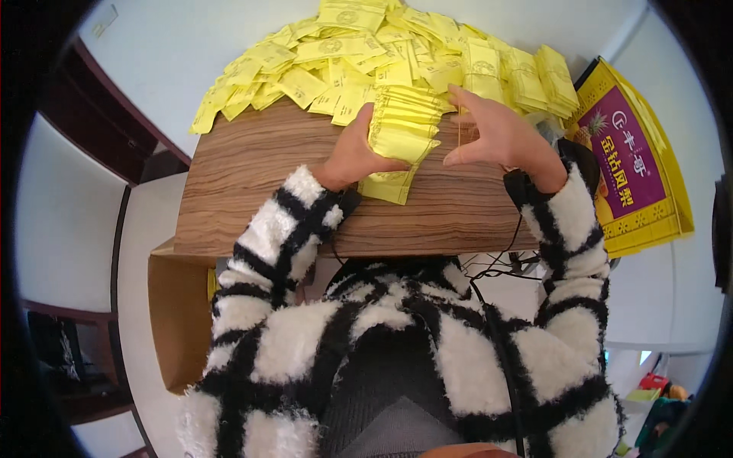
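Note:
A stack of flat yellow paper packets is gripped in my left hand, its thumb across the near face. One packet at the bottom sticks out toward me. Just right of the stack, my right hand has its fingers and thumb spread apart, with a thin tan rubber band stretched between them. The band appears apart from the stack. Beyond both hands rises a large heap of loose yellow packets. Banded bundles of the same packets stand at its right.
The wood-grain table shows bare in front of the heap. At its right stands a yellow and purple printed bag. An open cardboard box sits below the left edge. Black cables hang near the front edge.

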